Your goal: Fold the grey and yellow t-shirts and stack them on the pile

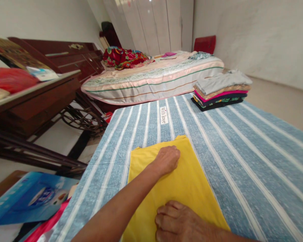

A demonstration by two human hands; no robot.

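Note:
A yellow garment (189, 178), folded into a long flat panel, lies on the striped cloth in front of me. My left hand (168, 158) rests on its upper part, fingers curled into a loose fist. The fabric around that fist is smooth, with none visibly gathered in it. Nearer to me, my right hand (179, 220) lies on the lower part of the garment, its fingers stretched toward the left and slightly bent. The garment's near end runs out of the picture.
Blue-and-white striped cloth (232, 148) covers the surface. A stack of folded clothes (221, 89) stands at its far right. Beyond is a bed (151, 79) with a red floral blanket (123, 57). At left are a sewing-machine table (37, 101) and a blue box (35, 198).

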